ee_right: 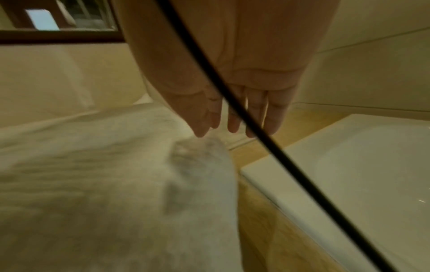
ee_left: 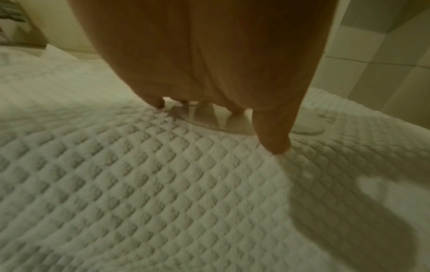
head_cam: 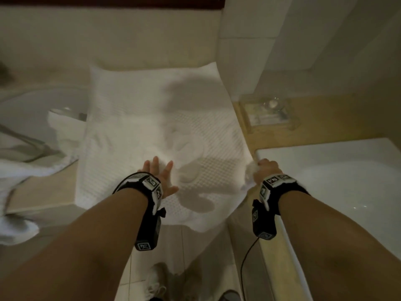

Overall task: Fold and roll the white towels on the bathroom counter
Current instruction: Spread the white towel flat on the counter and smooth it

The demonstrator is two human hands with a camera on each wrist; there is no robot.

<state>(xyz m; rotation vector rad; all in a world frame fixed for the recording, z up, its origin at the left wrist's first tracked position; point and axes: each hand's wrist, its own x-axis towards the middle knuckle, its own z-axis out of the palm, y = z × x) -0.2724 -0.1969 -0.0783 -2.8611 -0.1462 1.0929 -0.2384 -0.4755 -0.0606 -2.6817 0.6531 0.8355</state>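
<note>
A white waffle-textured towel point(head_cam: 134, 135) lies spread flat across the pale wood-toned bathroom counter point(head_cam: 39, 192), its near edge hanging over the front toward the tiled floor point(head_cam: 191, 246). Your left hand point(head_cam: 159, 177) rests flat on the towel's near half, fingers straight and spread, grasping nothing; the left wrist view shows the fingertips point(ee_left: 278, 145) pressing on the quilted weave beside an embossed emblem point(ee_left: 209, 119). Your right hand point(head_cam: 265, 169) sits at the towel's right edge. In the head view it appears to bunch a fold of cloth, while in the right wrist view the fingers point(ee_right: 235, 117) hang nearly straight just above the raised fold point(ee_right: 200, 165); whether it actually grips the towel cannot be told. A black cable point(ee_right: 209, 73) crosses that view.

To the left, a glass basin point(head_cam: 32, 105) holds part of a second, crumpled white towel point(head_cam: 63, 127). To the right, a clear tray point(head_cam: 267, 114) stands on the counter near the beige tiled wall point(head_cam: 249, 51), and a white bathtub rim point(head_cam: 325, 148) adjoins the counter. A dark wooden mirror frame point(head_cam: 108, 2) runs along the top.
</note>
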